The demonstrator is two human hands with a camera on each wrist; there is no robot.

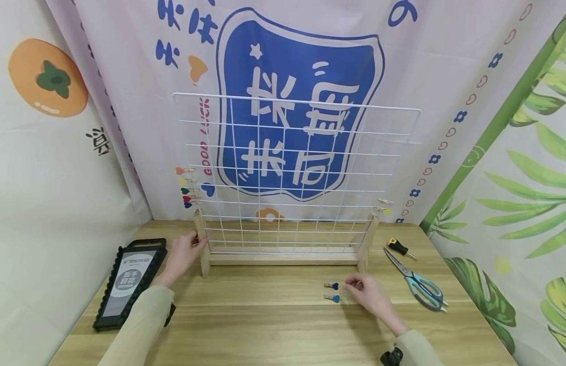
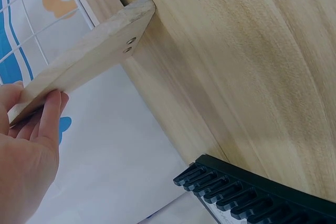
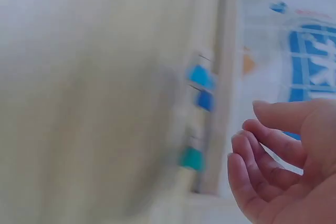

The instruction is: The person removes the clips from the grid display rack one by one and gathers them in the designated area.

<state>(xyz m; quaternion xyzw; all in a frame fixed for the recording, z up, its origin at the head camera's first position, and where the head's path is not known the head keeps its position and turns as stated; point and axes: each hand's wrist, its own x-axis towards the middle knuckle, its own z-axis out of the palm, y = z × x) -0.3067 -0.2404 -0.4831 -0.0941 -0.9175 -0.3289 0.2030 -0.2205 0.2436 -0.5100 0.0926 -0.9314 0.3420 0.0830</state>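
A white wire grid (image 1: 283,188) stands upright in a wooden stand. My left hand (image 1: 184,253) grips the stand's left wooden post (image 2: 79,51), thumb on one side and fingers on the other. Past the right end of a dark blue heart clip (image 1: 335,286) and a lighter blue clip (image 1: 335,299) on the table, my right hand (image 1: 367,295) hovers with fingers loosely bent and nothing visible between them. The blurred right wrist view also has a teal clip (image 3: 191,158). Several coloured heart clips (image 1: 186,191) hang on the grid's left edge; clips (image 1: 385,210) also hang at its right.
On the right of the table lie scissors (image 1: 422,287) with blue handles and a yellow-black screwdriver (image 1: 400,248). A black case (image 1: 131,282) with a ridged edge lies at the left. Printed curtains (image 1: 141,101) enclose the table's back and sides.
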